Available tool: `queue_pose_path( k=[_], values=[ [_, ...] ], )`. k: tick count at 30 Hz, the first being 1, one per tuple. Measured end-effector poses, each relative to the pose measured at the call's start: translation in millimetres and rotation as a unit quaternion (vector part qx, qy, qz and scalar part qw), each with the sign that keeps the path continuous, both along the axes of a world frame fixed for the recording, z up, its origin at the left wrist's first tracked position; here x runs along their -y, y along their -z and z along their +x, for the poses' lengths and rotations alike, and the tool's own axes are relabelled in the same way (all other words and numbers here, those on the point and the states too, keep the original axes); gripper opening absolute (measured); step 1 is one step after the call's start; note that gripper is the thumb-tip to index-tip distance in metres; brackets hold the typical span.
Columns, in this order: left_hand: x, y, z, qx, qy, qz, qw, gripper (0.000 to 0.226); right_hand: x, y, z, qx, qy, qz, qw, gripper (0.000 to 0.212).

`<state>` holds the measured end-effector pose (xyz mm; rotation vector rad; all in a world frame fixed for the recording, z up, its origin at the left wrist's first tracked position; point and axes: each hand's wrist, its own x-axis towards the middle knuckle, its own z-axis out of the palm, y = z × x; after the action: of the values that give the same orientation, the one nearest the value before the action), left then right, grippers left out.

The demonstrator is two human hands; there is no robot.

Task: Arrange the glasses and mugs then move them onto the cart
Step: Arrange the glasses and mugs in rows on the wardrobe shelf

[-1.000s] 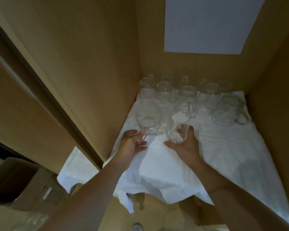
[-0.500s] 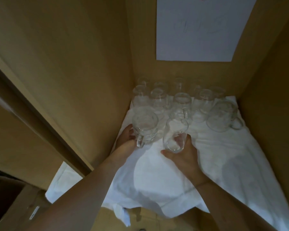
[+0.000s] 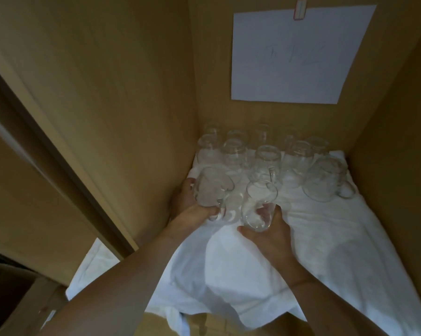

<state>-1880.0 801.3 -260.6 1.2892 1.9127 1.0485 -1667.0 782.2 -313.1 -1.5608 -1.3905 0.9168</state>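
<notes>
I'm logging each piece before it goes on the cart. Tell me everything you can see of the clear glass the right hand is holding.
The clear handleless glass tumbler looks thin-walled, transparent and empty, with a rounded body and open rim. It is tilted, its mouth turned away towards the other glassware. The right hand grips its lower part from below, fingers curled round it, above the white cloth. Whether it touches the neighbouring mug cannot be told.
</notes>
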Motion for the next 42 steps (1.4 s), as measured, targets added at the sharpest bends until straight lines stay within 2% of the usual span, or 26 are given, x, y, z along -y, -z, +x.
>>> queue_pose_path(
  k=[2,6,9,12,14,16,22,23,26,27,29,31,34,38,42],
  values=[
    [-3,-16,-3,-0.1,0.006,-0.009,0.995,0.098,0,1,0,-0.002,-0.001,0.005,1.0,0.079],
    [-6,-37,-7,-0.235,0.078,-0.007,0.969,0.082,0,2,1,-0.004,-0.01,0.006,1.0,0.082],
    [-7,-44,-3,-0.38,0.162,-0.008,0.911,0.077,-1,3,2,-0.002,-0.015,0.009,1.0,0.083],
    [-11,-50,8,-0.522,0.201,-0.019,0.829,0.08,-1,4,3,-0.002,-0.013,0.008,1.0,0.084],
    [-16,-52,12,-0.587,0.218,-0.016,0.78,0.083,-2,4,4,-0.002,-0.011,0.007,1.0,0.083],
    [-21,-52,12,-0.612,0.222,-0.021,0.759,0.08,-2,5,3,-0.001,-0.01,0.004,1.0,0.084],
    [-28,-38,12,-0.571,0.227,-0.038,0.788,0.073,-2,6,3,0.011,-0.003,-0.002,1.0,0.087],
    [-29,-39,15,-0.547,0.231,-0.055,0.803,0.073,-3,6,3,0.013,-0.003,-0.002,1.0,0.088],
    [-37,-48,17,-0.397,0.218,-0.106,0.885,0.074,-4,5,2,0.01,0.0,-0.008,1.0,0.095],
    [-40,-51,14,-0.366,0.226,-0.113,0.896,0.074,-4,5,1,0.011,0.0,-0.015,1.0,0.097],
    [-46,-59,6,-0.354,0.269,-0.146,0.884,0.074,-5,3,2,0.011,-0.006,-0.032,0.999,0.095],
    [-52,-67,-2,-0.378,0.315,-0.186,0.851,0.079,-9,-4,4,0.014,-0.023,-0.053,0.998,0.092],
    [-59,-66,-4,-0.43,0.33,-0.18,0.821,0.079,-22,-22,11,0.051,-0.056,-0.064,0.995,0.089],
    [-67,-53,-5,-0.454,0.304,-0.123,0.828,0.073,-36,-58,22,0.119,-0.045,-0.024,0.992,0.089],
    [-70,-52,-10,-0.434,0.283,-0.093,0.85,0.077,-51,-86,27,0.189,-0.061,0.04,0.979,0.106]
  ],
)
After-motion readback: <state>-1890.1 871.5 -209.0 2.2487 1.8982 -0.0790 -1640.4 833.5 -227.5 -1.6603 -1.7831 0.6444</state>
